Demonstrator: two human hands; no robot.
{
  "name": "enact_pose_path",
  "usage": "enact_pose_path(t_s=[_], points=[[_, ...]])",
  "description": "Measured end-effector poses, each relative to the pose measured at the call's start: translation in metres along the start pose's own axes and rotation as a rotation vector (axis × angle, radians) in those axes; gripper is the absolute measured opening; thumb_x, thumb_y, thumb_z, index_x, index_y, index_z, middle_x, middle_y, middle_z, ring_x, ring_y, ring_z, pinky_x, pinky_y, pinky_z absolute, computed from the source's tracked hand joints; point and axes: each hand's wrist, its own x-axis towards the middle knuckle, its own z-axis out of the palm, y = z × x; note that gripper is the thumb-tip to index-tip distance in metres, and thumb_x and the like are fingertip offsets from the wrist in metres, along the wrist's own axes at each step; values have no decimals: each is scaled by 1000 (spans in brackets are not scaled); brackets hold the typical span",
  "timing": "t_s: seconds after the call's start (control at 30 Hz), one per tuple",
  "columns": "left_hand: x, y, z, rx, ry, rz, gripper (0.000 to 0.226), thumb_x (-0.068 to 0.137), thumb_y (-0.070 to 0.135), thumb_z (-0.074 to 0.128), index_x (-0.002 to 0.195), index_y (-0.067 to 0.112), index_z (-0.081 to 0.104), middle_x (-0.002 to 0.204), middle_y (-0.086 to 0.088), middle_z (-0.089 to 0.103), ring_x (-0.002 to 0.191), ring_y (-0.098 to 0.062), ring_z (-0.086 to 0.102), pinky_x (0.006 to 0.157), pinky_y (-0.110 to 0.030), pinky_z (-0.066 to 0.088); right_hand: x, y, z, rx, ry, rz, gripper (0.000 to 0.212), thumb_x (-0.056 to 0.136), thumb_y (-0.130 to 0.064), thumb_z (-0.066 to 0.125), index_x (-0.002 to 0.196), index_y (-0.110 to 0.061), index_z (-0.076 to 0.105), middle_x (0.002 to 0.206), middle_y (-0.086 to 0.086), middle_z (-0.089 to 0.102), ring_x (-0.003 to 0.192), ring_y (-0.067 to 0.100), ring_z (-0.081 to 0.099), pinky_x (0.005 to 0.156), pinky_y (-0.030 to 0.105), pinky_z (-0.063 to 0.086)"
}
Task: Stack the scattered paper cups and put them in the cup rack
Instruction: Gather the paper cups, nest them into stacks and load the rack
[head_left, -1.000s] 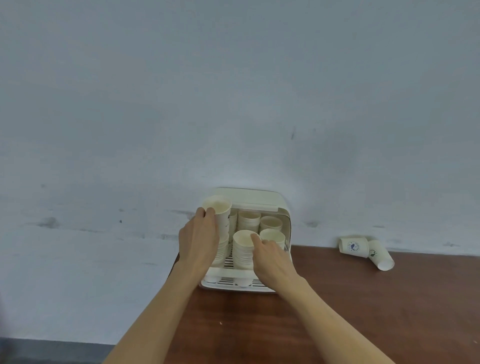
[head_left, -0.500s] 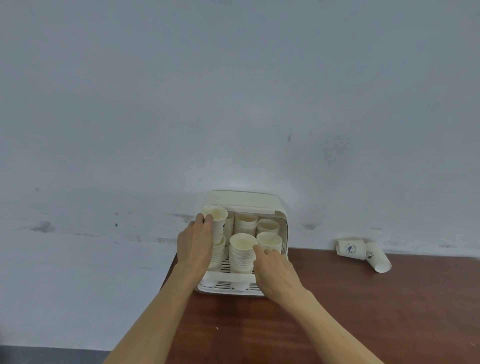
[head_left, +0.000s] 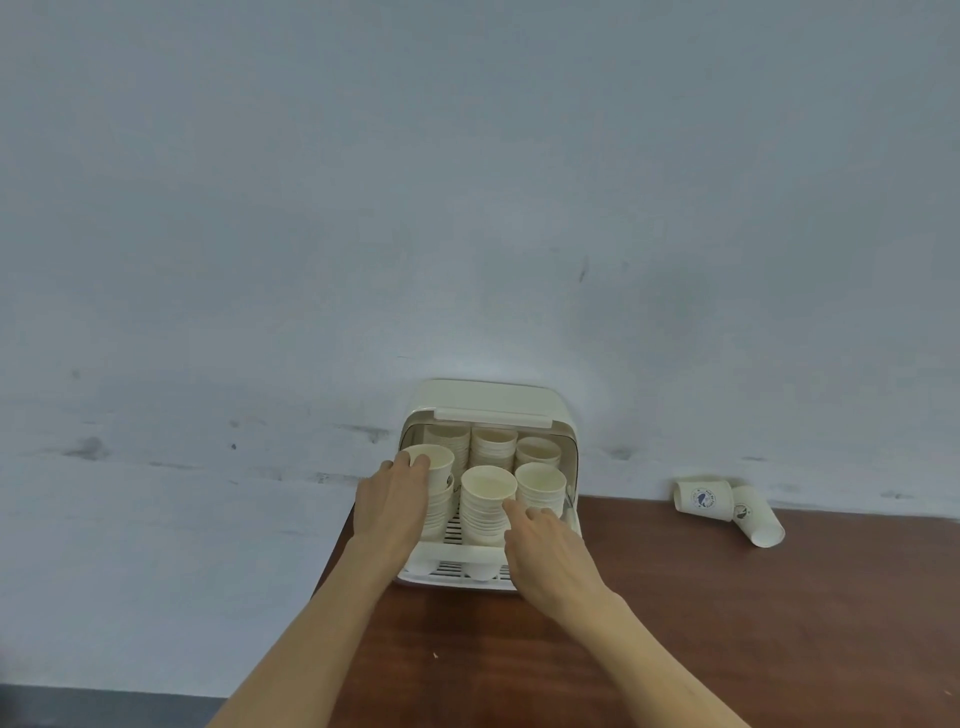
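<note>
At the cup rack (head_left: 488, 410), the left hand (head_left: 392, 506) wrapped its grip round the front-left stack (head_left: 435, 486), seemingly seating it, while the right hand (head_left: 545, 551) steadied the middle stack (head_left: 487, 506) with relaxed fingers. Two loose cups (head_left: 730, 506) lay well apart on the counter (head_left: 727, 623), yet to be collected.

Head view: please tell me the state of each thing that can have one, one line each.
cup rack: lid open, stacks upright inside
front-left stack: gripped by left hand
front-middle stack: touched by right hand
two loose cups: lying on their sides on the table, unstacked
</note>
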Motion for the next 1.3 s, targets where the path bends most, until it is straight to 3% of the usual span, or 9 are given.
enact_pose_path(t_s=[0.17, 0.33, 0.43, 0.53, 0.63, 0.77, 0.87, 1.07, 1.3], points=[[-6, 3, 7, 34, -94, 13, 40, 89, 0, 46, 126, 14, 47, 120, -6, 53, 104, -23, 55, 70, -30, 43, -2, 2, 1, -14, -12, 4, 39, 93, -10, 39, 132, -12, 41, 114, 8, 59, 105, 29, 52, 81, 38, 43], [-15, 3, 16, 15, -138, 1, 47, 87, 0, 46, 131, 15, 44, 120, -8, 51, 109, -25, 52, 72, -33, 46, -6, 1, -1, 9, -17, 11, 38, 93, -9, 40, 130, -12, 41, 110, 9, 60, 103, 29, 52, 73, 35, 39], [-20, 5, 15, -45, -134, -23, 64, 89, 4, 44, 148, 20, 23, 127, -11, 47, 111, -26, 51, 73, -35, 48, -11, 0, -3, 18, -16, 15, 32, 93, -10, 39, 125, -13, 43, 109, 9, 60, 101, 29, 52, 69, 33, 34], [-34, 13, 8, -131, -100, -53, 72, 91, 9, 43, 153, 24, 10, 133, -12, 43, 113, -28, 50, 73, -36, 48, -17, -1, -4, 37, -21, 23, 27, 94, -12, 38, 120, -13, 45, 107, 8, 60, 99, 28, 53, 68, 31, 33], [-50, 23, 2, -239, -39, -82, 64, 95, 14, 39, 152, 25, 13, 134, -11, 42, 111, -29, 53, 71, -36, 47, -26, 2, -2, 99, -6, 54, 29, 93, -13, 38, 122, -15, 46, 104, 5, 59, 95, 26, 54, 67, 30, 34], [-69, 39, -5, -374, 29, -83, 52, 99, 23, 36, 148, 28, 24, 112, -2, 48, 95, -24, 56, 63, -32, 40, -45, 9, -1, 181, 19, 106, 32, 96, -16, 38, 127, -16, 44, 106, 4, 59, 96, 25, 55, 70, 32, 39], [-83, 51, -12, -458, 29, -60, 48, 99, 28, 36, 146, 30, 28, 104, 2, 48, 87, -22, 56, 63, -32, 45, -60, 18, -1, 210, 42, 142, 34, 97, -18, 37, 131, -19, 42, 107, 3, 59, 97, 24, 54, 75, 34, 43], [-99, 81, -20, -527, -74, -8, 48, 98, 41, 38, 144, 26, 34, 137, 3, 45, 120, -20, 50, 89, -37, 44, -84, 40, -8, 225, 100, 195, 33, 100, -24, 36, 132, -19, 43, 105, 0, 57, 97, 21, 53, 78, 32, 43], [-107, 111, -13, -552, -108, 59, 49, 97, 42, 40, 143, 27, 38, 133, 2, 49, 121, -21, 50, 91, -38, 45, -103, 67, -16, 218, 95, 270, 43, 99, -26, 38, 141, -16, 37, 112, 3, 58, 106, 24, 53, 88, 36, 44]])
